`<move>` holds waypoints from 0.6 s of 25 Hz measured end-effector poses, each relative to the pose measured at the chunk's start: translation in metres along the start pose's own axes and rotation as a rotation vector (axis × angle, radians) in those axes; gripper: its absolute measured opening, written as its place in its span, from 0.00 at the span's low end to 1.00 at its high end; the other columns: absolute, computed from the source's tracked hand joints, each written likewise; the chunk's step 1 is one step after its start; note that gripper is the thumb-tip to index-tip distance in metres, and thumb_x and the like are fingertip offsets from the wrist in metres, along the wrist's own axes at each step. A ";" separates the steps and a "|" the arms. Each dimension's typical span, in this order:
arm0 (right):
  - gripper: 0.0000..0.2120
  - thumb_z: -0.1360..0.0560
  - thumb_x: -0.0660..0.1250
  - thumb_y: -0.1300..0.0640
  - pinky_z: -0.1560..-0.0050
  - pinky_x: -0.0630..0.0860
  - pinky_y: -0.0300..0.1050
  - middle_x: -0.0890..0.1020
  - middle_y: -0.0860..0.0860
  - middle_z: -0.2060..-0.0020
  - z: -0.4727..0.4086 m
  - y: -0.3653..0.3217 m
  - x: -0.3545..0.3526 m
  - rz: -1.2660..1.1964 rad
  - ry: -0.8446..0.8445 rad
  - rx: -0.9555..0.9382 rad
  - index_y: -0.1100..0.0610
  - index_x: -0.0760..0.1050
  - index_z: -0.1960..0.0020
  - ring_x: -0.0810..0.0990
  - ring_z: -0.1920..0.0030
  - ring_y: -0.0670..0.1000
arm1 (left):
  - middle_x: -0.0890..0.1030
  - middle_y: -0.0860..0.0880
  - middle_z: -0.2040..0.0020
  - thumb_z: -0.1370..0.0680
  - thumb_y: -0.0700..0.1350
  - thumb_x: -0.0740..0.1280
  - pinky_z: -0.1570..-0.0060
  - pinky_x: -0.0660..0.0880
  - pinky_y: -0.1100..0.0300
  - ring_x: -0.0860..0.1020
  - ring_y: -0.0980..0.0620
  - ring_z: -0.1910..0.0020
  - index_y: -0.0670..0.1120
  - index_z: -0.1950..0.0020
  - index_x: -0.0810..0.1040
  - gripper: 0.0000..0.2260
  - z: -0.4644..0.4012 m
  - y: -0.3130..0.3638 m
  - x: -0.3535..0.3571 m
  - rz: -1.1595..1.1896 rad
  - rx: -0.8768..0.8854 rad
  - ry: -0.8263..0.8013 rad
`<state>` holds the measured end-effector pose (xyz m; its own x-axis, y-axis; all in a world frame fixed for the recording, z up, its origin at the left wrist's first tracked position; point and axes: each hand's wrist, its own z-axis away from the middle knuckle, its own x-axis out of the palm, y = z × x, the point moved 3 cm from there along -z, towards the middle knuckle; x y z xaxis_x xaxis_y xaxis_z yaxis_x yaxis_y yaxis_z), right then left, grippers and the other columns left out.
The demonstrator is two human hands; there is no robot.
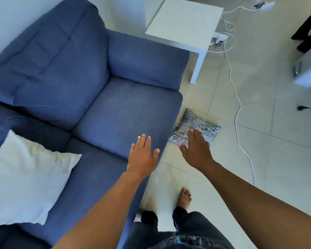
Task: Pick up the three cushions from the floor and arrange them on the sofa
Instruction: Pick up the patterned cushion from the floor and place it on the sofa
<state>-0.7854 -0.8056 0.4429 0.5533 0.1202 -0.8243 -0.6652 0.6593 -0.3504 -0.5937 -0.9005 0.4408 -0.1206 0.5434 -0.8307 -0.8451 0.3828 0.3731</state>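
Note:
A grey and white woven cushion point(196, 125) lies flat on the tiled floor beside the front right corner of the blue sofa point(118, 108). A plain white cushion point(25, 177) rests on the sofa seat at the left. My right hand point(196, 150) is stretched out, fingers apart, over the near edge of the woven cushion and covers part of it; it holds nothing. My left hand point(143, 155) is also spread and empty, over the front edge of the sofa seat. No third cushion is in view.
A white side table point(185, 24) stands by the sofa's right armrest. A white cable point(238, 103) runs across the floor to the right of the woven cushion, from a power strip point(220, 37). My bare foot point(184, 197) is on the tiles below the hands.

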 end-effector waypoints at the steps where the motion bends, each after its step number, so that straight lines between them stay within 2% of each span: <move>1: 0.33 0.14 0.61 0.45 0.17 0.56 0.66 0.54 0.59 0.13 0.004 0.025 -0.011 -0.012 0.004 0.027 0.60 0.57 0.15 0.50 0.13 0.60 | 0.53 0.44 0.12 0.13 0.56 0.57 0.16 0.51 0.46 0.50 0.46 0.13 0.43 0.14 0.55 0.31 -0.003 0.023 0.008 -0.016 0.015 -0.026; 7: 0.36 0.14 0.61 0.43 0.17 0.56 0.65 0.53 0.60 0.13 -0.006 0.130 -0.053 -0.108 0.055 0.161 0.60 0.54 0.14 0.49 0.13 0.60 | 0.52 0.42 0.13 0.14 0.56 0.58 0.16 0.52 0.46 0.51 0.44 0.13 0.43 0.14 0.53 0.32 -0.047 0.118 0.036 -0.091 0.097 -0.131; 15: 0.38 0.14 0.60 0.42 0.18 0.56 0.61 0.51 0.61 0.13 -0.066 0.185 -0.058 -0.208 -0.023 0.325 0.60 0.52 0.14 0.48 0.13 0.60 | 0.52 0.42 0.13 0.14 0.55 0.59 0.16 0.53 0.46 0.51 0.43 0.13 0.42 0.14 0.54 0.32 -0.152 0.167 0.050 -0.156 0.164 -0.249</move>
<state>-0.9734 -0.7390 0.3963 0.6732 -0.0264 -0.7390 -0.3464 0.8717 -0.3467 -0.8202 -0.9223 0.3986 0.1521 0.6269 -0.7641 -0.7461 0.5799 0.3272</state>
